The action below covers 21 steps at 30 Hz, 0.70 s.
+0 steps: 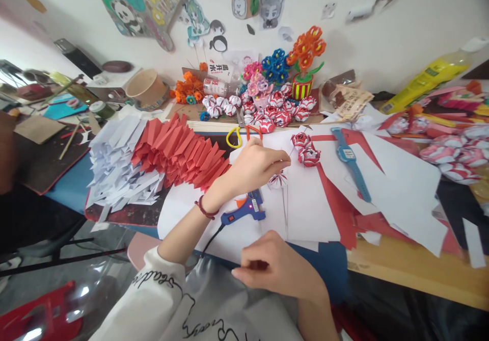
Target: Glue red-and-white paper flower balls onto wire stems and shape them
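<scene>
My left hand (255,165) reaches over the white paper, its fingertips pinched together; what they hold, if anything, is too small to make out. Just under it lies a red-and-white paper flower (277,179), partly hidden, with a thin metal piece (284,208) below it. Beside my left wrist rests a blue glue gun (242,212), its small light lit. Close to the table's front edge, my right hand (273,267) is loosely curled, with nothing visible in it. Two finished-looking paper flowers (305,150) lie right of my left fingertips.
Stacked white strips (120,162) and red folded strips (179,150) stand at left. Scissors (234,138) lie behind my left hand. A blue watch (351,162) rests on paper at right. Many paper flowers (275,111) line the back; a yellow bottle (428,78) leans at right.
</scene>
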Each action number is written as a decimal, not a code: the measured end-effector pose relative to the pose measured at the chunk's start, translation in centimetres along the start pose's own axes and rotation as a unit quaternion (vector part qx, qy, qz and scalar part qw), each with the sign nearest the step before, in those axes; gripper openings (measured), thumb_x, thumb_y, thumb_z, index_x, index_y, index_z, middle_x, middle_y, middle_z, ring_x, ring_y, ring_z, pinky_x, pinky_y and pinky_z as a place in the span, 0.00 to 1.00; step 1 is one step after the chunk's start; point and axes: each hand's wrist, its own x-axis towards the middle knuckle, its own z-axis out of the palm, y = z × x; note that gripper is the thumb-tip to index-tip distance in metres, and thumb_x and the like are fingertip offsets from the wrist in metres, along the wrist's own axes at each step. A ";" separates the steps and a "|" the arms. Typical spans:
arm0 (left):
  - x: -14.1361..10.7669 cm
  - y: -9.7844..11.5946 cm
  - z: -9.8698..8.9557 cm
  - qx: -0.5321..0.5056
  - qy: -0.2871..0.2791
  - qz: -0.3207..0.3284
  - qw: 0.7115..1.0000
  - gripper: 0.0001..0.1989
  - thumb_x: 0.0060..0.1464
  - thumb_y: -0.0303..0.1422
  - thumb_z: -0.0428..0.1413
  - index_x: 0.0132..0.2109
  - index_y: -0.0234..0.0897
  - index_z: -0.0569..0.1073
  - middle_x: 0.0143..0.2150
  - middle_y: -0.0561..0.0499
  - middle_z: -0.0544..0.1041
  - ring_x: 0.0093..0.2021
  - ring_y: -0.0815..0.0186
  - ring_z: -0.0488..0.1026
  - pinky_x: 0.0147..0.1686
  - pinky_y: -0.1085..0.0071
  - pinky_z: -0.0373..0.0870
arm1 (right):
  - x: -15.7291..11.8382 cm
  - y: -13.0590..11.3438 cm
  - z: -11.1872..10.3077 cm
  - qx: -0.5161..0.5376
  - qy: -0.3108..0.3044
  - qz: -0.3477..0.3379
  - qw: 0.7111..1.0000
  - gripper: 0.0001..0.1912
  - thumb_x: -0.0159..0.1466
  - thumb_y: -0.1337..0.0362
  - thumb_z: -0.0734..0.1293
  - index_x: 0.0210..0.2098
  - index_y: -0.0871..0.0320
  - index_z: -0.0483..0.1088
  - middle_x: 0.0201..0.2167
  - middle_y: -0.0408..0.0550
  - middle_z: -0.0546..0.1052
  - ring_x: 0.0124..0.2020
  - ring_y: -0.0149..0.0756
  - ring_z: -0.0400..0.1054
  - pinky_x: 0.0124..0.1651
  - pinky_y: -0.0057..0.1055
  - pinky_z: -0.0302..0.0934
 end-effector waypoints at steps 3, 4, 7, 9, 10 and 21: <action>0.0 0.0 0.1 -0.001 0.001 0.001 1.000 0.13 0.69 0.33 0.49 0.42 0.38 0.79 0.30 0.54 0.82 0.28 0.68 0.72 0.48 0.63 0.57 | -0.5 1.1 -1.6 -0.036 0.164 0.071 0.983 0.18 0.67 0.57 0.65 0.22 0.56 0.64 0.20 0.38 0.64 0.24 0.28 0.57 0.29 0.26 0.52; 0.0 0.0 0.1 -0.002 0.003 0.002 1.000 0.13 0.68 0.33 0.50 0.42 0.38 0.79 0.30 0.54 0.82 0.28 0.68 0.72 0.48 0.63 0.56 | -0.9 1.8 -2.6 -0.061 0.260 0.098 0.959 0.17 0.67 0.55 0.65 0.24 0.56 0.67 0.21 0.39 0.66 0.25 0.30 0.60 0.30 0.27 0.54; -0.1 -0.1 0.2 -0.002 0.004 0.003 1.000 0.13 0.68 0.33 0.50 0.42 0.38 0.79 0.30 0.55 0.81 0.27 0.68 0.71 0.47 0.63 0.56 | -2.7 4.4 -5.9 -0.156 0.529 0.180 0.814 0.18 0.64 0.51 0.68 0.26 0.57 0.72 0.19 0.41 0.70 0.24 0.34 0.63 0.32 0.30 0.56; -0.1 -0.1 0.2 -0.002 0.004 0.003 1.000 0.13 0.69 0.33 0.50 0.42 0.38 0.79 0.30 0.55 0.81 0.27 0.69 0.71 0.47 0.63 0.56 | -4.0 5.7 -7.7 -0.189 0.625 0.197 0.732 0.18 0.64 0.49 0.67 0.30 0.58 0.75 0.21 0.44 0.73 0.25 0.36 0.66 0.34 0.33 0.58; -0.1 -0.1 0.3 -0.002 0.003 0.004 1.000 0.13 0.69 0.33 0.50 0.42 0.38 0.79 0.29 0.55 0.81 0.27 0.69 0.71 0.47 0.63 0.56 | -4.5 6.1 -8.3 -0.201 0.648 0.196 0.708 0.19 0.64 0.49 0.66 0.29 0.58 0.76 0.22 0.45 0.74 0.25 0.37 0.67 0.34 0.33 0.58; -0.6 0.5 0.6 0.030 0.025 -0.008 0.999 0.10 0.69 0.34 0.50 0.47 0.37 0.75 0.32 0.54 0.83 0.31 0.67 0.76 0.48 0.62 0.56 | -0.9 2.9 -2.7 0.164 0.344 0.009 0.925 0.22 0.70 0.47 0.61 0.46 0.56 0.77 0.35 0.52 0.81 0.32 0.39 0.75 0.31 0.33 0.67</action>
